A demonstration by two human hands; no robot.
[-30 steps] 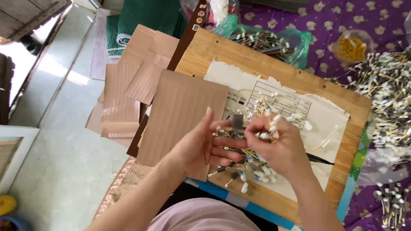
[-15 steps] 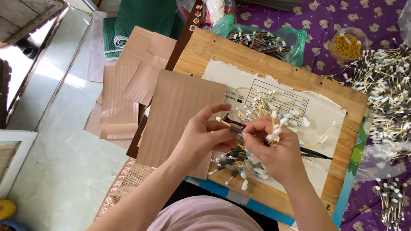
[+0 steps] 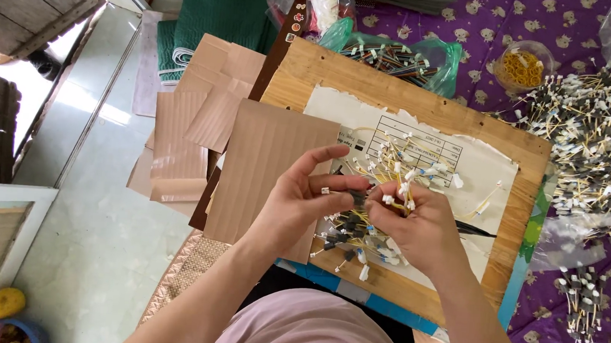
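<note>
Two hands, one bundle of wire leads

Both sets of fingers [image 3: 350,196] meet over the wooden board [image 3: 305,68]. The left hand [image 3: 296,207] pinches a small black-tipped lead, index finger lifted clear. The right hand [image 3: 416,229] is clamped around a bunch of yellow wire leads [image 3: 399,167], white plugs fanned toward 12 o'clock for sorting. Loose leads [image 3: 351,243] lie beneath at 6 o'clock; a large heap [image 3: 594,141] waits at 2 o'clock.

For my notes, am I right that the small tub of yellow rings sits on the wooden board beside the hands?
Not quite: the head view shows the tub of yellow rings on the purple cloth, beyond the board and away from the hands.
</note>
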